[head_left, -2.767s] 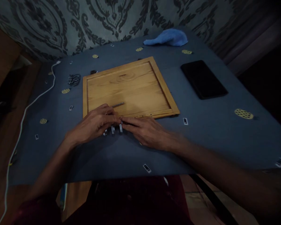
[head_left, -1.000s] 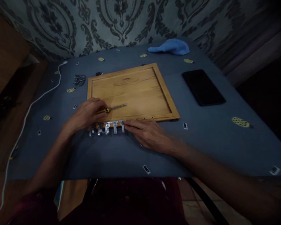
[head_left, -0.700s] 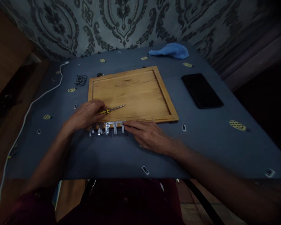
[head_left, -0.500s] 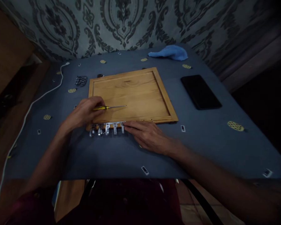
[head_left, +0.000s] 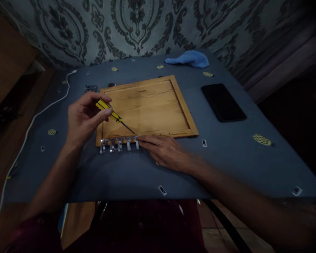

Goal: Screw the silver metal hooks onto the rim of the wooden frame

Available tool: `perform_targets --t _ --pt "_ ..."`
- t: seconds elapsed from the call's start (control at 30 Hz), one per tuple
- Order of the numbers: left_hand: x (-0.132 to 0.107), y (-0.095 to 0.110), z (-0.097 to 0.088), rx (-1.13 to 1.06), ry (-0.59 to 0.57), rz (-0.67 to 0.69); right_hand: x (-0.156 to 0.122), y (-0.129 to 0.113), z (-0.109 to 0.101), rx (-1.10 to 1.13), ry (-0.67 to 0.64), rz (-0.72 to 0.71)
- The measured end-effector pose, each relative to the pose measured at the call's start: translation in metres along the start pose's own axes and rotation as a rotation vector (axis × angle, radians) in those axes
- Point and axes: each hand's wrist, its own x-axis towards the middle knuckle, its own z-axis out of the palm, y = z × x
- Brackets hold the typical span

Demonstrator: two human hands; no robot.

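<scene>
A yellow-and-black screwdriver (head_left: 109, 110) is pinched in the fingers of my left hand (head_left: 83, 119). Its metal shaft slants down to the right, the tip close above the near edge of the framed wooden board (head_left: 147, 105). Along that edge lies a silvery hook rail (head_left: 120, 139), with several hooks hanging over the side. My right hand (head_left: 167, 151) lies flat beside it, fingers together, their tips pressing the rail's right end near the last hook. Those fingertips cover whatever sits right under them.
A black phone (head_left: 223, 102) lies right of the board, and a blue cloth (head_left: 189, 59) is at the back. Loose metal hooks (head_left: 90, 89) sit behind my left hand. A white cable (head_left: 48, 107) runs down the table's left side.
My left hand has lifted and turned the screwdriver from lying nearly level over the board to pointing down at the rail's right end. My right hand has stayed put.
</scene>
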Motion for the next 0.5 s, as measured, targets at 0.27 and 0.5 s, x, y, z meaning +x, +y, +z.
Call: perform_targets --t 0.27,0.5 --pt "-0.0068 0.0046 0.0024 0.055 -0.053 0.092 0.0002 0.0001 0.0015 0.007 0.005 0.01" --pt "-0.0077 0.0052 0.008 0.032 -0.074 0.096 -0.0002 0.0008 0.001 0.015 0.012 -0.006"
